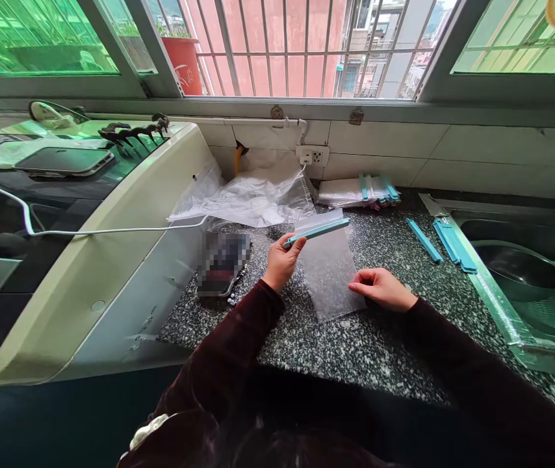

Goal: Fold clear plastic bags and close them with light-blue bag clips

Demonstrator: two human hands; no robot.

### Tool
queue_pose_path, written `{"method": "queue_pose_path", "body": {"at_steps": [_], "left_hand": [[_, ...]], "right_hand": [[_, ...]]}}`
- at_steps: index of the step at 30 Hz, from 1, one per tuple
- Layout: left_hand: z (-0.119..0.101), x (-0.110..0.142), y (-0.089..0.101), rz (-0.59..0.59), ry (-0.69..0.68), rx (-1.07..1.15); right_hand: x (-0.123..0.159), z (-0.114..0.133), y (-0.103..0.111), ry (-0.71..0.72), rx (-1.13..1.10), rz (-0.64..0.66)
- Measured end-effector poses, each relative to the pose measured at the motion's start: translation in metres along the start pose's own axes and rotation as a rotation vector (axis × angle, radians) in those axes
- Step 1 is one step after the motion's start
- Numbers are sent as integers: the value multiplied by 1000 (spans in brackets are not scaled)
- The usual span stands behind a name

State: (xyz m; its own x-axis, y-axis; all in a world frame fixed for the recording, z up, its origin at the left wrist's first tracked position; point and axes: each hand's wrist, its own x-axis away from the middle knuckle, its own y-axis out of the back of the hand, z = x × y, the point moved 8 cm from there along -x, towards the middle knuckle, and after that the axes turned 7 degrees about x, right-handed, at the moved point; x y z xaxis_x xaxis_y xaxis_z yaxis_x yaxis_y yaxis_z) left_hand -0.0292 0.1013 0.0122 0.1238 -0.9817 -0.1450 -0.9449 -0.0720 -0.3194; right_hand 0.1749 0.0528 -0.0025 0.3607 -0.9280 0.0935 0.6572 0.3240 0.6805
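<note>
Tabletop [316, 351] mid-frame: my left hand [281, 262] gripped a blue strip [321, 231] across the bag [329, 273]; my right hand [387, 289], pinching its side, seemed to need steadiness.

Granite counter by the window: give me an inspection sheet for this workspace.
Surface: speckled granite counter, no spills seen
Job's things: translucent bag, teal strip across its far end; loose teal strips beside sink; flat stack near wall
Clutter: crumpled plastic; pixelated dark item
Hands: left grips strip; right at bag's side edge, pinch unclear
Cables: white cable crosses left appliance
Surroundings: barred window ahead
</note>
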Motion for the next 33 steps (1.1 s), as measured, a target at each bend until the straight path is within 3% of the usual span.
{"method": "queue_pose_path", "body": {"at_steps": [5,7,9,14,18,22,33], "left_hand": [[4,0,0,-5,11,-24],[6,0,-1,12,21,-21],[6,1,-5,59,26,-37],[9,11,-21,233,101,-104],[14,17,-29,304,192,-114],[16,20,-33,348,215,-140],[17,20,-34,381,205,-172]], "right_hand": [[0,0,-5,16,13,39],[0,1,-1,42,27,-7],[1,2,11,70,41,-146],[17,9,51,187,194,-646],[28,17,63,301,379,-823],[30,23,61,393,507,-826],[25,43,42,556,845,-671]]}}
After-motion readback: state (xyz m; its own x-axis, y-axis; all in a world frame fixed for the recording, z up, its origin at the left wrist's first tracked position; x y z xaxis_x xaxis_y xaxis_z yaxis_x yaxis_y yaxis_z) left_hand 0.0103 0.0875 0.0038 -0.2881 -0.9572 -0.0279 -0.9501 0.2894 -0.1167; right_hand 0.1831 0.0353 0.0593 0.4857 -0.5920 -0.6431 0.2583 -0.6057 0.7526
